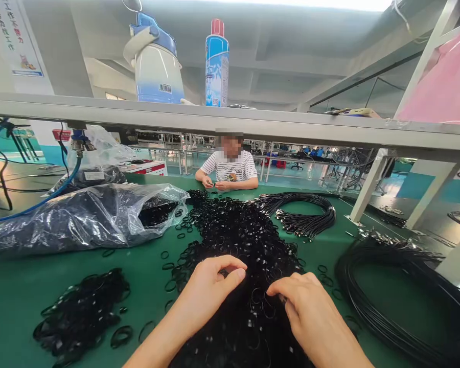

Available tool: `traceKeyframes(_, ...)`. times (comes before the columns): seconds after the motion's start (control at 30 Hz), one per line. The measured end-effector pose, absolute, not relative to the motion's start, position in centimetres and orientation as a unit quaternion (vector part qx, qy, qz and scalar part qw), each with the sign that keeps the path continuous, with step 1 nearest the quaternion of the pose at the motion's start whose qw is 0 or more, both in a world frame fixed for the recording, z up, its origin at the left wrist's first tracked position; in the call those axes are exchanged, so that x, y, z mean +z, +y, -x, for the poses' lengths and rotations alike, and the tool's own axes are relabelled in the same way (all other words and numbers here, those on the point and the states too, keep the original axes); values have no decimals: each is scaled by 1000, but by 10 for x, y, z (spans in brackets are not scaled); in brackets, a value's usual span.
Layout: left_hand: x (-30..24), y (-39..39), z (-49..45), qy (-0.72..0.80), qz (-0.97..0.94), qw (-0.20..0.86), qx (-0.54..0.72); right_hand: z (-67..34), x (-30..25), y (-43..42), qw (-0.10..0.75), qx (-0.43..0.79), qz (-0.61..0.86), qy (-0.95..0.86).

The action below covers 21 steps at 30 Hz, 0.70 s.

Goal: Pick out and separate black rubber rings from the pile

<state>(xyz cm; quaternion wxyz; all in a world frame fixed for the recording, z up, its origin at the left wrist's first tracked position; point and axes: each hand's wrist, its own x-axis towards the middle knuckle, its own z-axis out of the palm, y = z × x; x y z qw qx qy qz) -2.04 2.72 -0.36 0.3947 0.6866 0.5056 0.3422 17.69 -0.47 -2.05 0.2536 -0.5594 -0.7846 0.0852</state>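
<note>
A big heap of small black rubber rings (pixel 237 230) runs down the middle of the green table (pixel 15 291). My left hand (pixel 209 289) rests on the near end of the heap, thumb and fingers pinched together on rings. My right hand (pixel 310 312) lies beside it, fingers curled down into the rings. What each pinch holds is too small to make out. A smaller separate pile of rings (pixel 82 312) lies to the left of my left arm.
A clear plastic bag of black parts (pixel 80 214) lies at the left. Bundles of black cables (pixel 302 212) lie at the right, with another coil (pixel 391 296) nearer. A person in a striped shirt (pixel 228 171) works across the table. Bottles (pixel 216 64) stand on the overhead shelf.
</note>
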Motion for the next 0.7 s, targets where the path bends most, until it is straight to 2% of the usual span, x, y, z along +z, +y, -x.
traceKeyframes(0.07,-3,26,20,505,-681,409,337,-177,-19,-6,256,98,538,-797)
traceKeyframes(0.27,-3,25,21,462,-616,547,328,-180,-8,-14,235,98,474,-843)
traceKeyframes(0.5,-9,24,21,376,-596,604,372,-160,-24,-11,149,132,481,-854)
traceKeyframes(0.57,-10,25,23,374,-580,612,385,-157,-30,-9,175,138,485,-846)
traceKeyframes(0.7,-10,26,27,406,-540,616,406,-164,-28,-3,292,221,506,-781)
